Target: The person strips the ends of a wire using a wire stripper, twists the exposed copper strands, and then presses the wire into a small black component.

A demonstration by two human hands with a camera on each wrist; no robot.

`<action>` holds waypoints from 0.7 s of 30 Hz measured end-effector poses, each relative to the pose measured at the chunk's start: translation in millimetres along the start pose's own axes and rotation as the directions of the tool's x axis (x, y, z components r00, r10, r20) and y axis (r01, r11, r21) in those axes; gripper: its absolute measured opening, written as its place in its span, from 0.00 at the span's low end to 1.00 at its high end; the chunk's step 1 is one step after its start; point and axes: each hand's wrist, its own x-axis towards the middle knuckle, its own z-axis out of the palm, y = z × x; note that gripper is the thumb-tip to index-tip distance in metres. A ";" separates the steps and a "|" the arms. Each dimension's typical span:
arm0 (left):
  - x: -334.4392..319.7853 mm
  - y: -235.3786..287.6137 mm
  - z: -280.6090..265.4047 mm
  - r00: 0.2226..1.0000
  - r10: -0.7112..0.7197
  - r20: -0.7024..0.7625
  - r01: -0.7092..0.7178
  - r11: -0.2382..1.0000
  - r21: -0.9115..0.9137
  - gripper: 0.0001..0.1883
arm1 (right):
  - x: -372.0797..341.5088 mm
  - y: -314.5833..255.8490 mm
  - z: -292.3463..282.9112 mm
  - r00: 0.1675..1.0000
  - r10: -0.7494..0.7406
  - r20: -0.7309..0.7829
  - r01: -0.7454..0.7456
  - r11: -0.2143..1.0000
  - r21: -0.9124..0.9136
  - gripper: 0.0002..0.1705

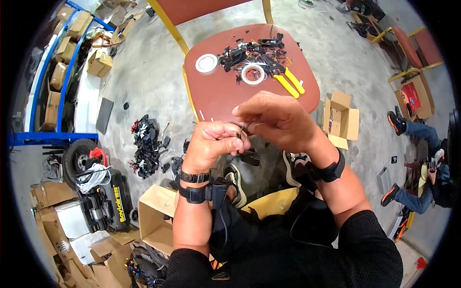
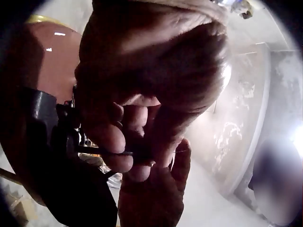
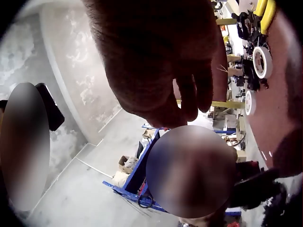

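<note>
My left hand is raised in front of the chair seat, thumb and curled fingers pinching a thin dark wire. In the left wrist view, the dark strand runs into those fingers, and a very fine end shows on the far side. Close beside it, my right hand reaches across with its fingers extended, fingertips right at the wire. The right wrist view shows this right hand from behind, several fingers hanging loosely; the wire is hidden there.
On the red chair seat lie a pile of black parts, a tape roll, a white spool and yellow-handled pliers. More black parts are on the floor. Cardboard boxes stand on both sides.
</note>
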 end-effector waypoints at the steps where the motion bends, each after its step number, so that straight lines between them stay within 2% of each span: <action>1: -1.2 -0.4 1.0 1.000 -0.014 -0.018 0.014 1.000 -0.009 0.12 | 2.0 -1.9 0.9 0.999 -0.043 0.007 0.043 0.998 -0.036 0.19; 4: 0.5 -8.0 -5.8 0.995 0.040 0.094 -0.031 0.995 -0.095 0.08 | 2.1 -3.3 0.6 0.995 -0.093 0.043 0.096 0.993 -0.067 0.21; 7: 0.0 -9.9 -0.2 0.995 0.016 0.099 0.002 0.984 -0.176 0.10 | 1.6 -2.3 -1.3 0.990 -0.126 0.057 0.131 0.988 -0.083 0.21; 13: 3.7 -12.9 -0.7 0.989 0.058 0.138 -0.030 0.980 -0.199 0.08 | 0.1 -2.1 -3.6 0.990 -0.123 0.075 0.130 0.986 -0.103 0.17; 14: 3.4 -11.7 0.4 0.994 0.034 0.107 -0.018 0.990 -0.142 0.08 | -0.4 -2.3 -3.9 0.990 -0.117 0.076 0.125 0.987 -0.106 0.17; 15: 2.7 -8.4 2.2 0.997 0.011 0.076 -0.005 0.996 -0.087 0.07 | -1.5 -3.9 -3.5 0.997 0.023 0.075 -0.023 1.000 -0.005 0.16; 17: 2.1 -5.6 8.7 1.000 -0.003 -0.025 0.004 0.998 0.061 0.05 | -4.9 -8.3 -1.1 0.949 0.297 0.109 -0.313 0.931 0.189 0.15; 20: 4.4 -8.8 23.2 0.985 0.034 -0.171 0.025 0.943 0.331 0.03 | -5.7 14.0 -1.5 0.949 0.312 0.041 -0.312 0.950 -0.018 0.15; 21: 5.6 -11.7 23.7 0.979 0.050 -0.197 0.037 0.908 0.417 0.03 | -3.4 14.8 -2.2 0.927 0.371 0.055 -0.371 0.929 -0.013 0.15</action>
